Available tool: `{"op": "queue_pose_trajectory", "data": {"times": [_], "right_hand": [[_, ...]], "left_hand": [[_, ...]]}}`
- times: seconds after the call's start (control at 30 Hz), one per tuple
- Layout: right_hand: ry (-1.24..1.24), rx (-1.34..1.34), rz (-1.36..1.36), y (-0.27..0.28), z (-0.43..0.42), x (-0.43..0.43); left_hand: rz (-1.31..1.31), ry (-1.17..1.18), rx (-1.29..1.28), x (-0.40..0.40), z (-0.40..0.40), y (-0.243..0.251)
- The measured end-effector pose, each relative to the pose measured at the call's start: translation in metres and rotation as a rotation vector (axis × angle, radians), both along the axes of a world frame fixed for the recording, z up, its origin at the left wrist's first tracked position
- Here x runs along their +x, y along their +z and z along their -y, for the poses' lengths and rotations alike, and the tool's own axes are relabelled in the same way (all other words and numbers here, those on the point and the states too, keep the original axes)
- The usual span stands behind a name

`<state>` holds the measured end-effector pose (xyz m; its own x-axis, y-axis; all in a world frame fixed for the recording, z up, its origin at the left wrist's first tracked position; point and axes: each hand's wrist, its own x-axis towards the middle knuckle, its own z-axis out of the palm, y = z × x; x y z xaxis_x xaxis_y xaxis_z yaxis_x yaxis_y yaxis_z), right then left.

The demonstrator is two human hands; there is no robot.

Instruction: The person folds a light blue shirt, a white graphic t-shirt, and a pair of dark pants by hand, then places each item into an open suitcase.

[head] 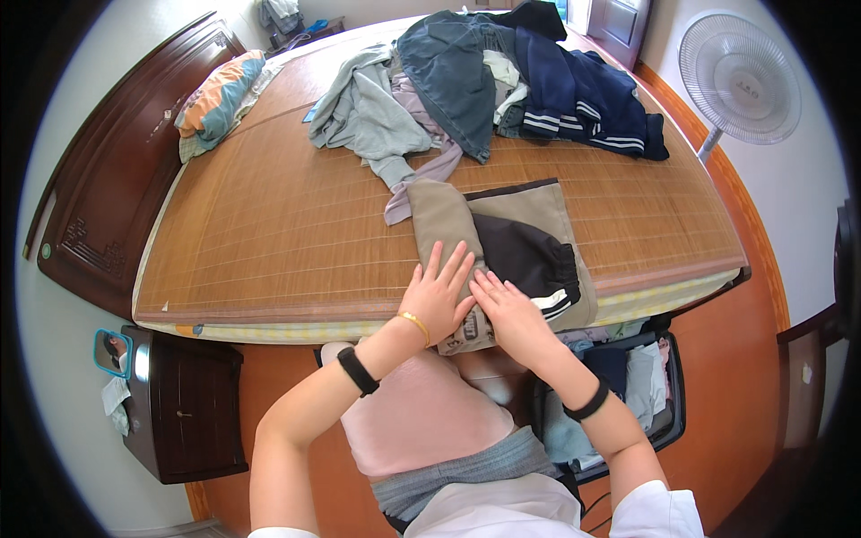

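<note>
A khaki garment (444, 208) lies partly folded at the near edge of the bed. Its left side is turned over into a long strip. A black sleeve-like part (521, 252) with a gathered end and white stripes rests across its right side. Printed lettering shows on the fabric hanging over the mattress edge. My left hand (440, 296) presses flat on the folded strip, fingers spread. Beside it, my right hand (508, 309) lies flat with fingers nearly together, touching the fold and the dark part. Neither hand grasps anything; some fabric is hidden beneath them.
Across the bed mat (289, 228) lie a grey sweatshirt (366, 101), denim (447, 74) and navy striped clothing (578, 94). An open suitcase (678, 417) of clothes stands on the floor at right. A bedside cabinet (195, 403) is at left, a fan (740, 81) at far right.
</note>
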<state>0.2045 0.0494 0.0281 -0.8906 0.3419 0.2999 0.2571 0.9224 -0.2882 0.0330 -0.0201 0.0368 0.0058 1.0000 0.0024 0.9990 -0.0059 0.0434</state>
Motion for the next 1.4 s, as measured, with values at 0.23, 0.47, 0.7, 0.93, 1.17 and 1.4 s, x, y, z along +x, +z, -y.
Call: {"op": "queue_pose_trajectory", "data": {"times": [0.23,0.47,0.7,0.93,1.17,1.4], "right_hand": [[0.02,-0.076,0.003,-0.017,-0.007,0.0],[0.024,-0.166,-0.05,-0.021,-0.012,0.004],[-0.124,-0.297,-0.057,-0.007,-0.019,0.028],[-0.149,-0.703,-0.243,-0.035,-0.029,0.039],[-0.279,0.272,0.17,-0.032,-0.002,0.054],[-0.167,-0.42,-0.019,0.043,0.052,0.065]], "left_hand": [[0.138,0.094,0.058,-0.04,0.047,-0.022],[0.051,0.015,-0.125,-0.014,0.048,-0.024],[0.248,-0.084,0.086,0.012,0.011,0.003],[0.105,-0.274,-0.041,0.037,-0.051,0.027],[0.092,-0.261,-0.108,0.044,-0.068,0.021],[-0.029,-0.184,-0.094,0.068,-0.085,0.031]]}}
